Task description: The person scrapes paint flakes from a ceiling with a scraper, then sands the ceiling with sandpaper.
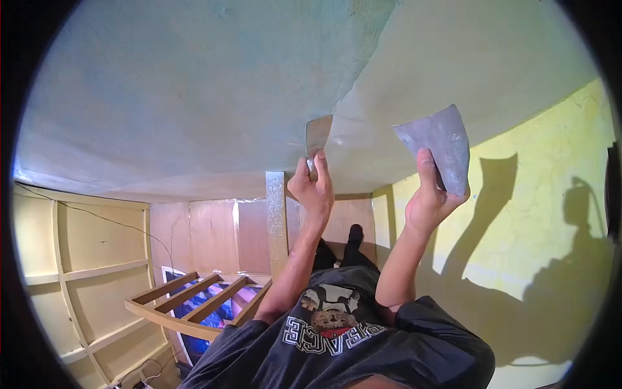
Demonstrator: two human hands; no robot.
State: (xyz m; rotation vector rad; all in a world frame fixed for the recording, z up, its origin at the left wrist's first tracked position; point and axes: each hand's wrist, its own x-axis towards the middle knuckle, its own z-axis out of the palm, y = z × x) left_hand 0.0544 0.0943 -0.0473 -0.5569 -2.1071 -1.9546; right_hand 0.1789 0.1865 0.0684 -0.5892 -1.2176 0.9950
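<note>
Raised in front of me, my left hand (315,187) is closed round the handle of a putty knife (319,132), its blade pointing up. The blade overlaps the edge of a darker, blue-grey patch on the broad pale surface (214,91). To the right, my right hand (433,204) grips a curved grey plate (444,139) smeared with whitish residue. Its thumb presses on the plate's near face, while the other fingers are mostly hidden behind it. The two tools are apart, with the pale surface behind them.
A speckled upright post (275,220) stands beside my left forearm. Lower left are a wooden slatted frame (172,314) and a colourful picture or screen (217,308) behind it. A yellow wall (505,259) carrying shadows rises at right. A thin cable (97,222) runs along the left.
</note>
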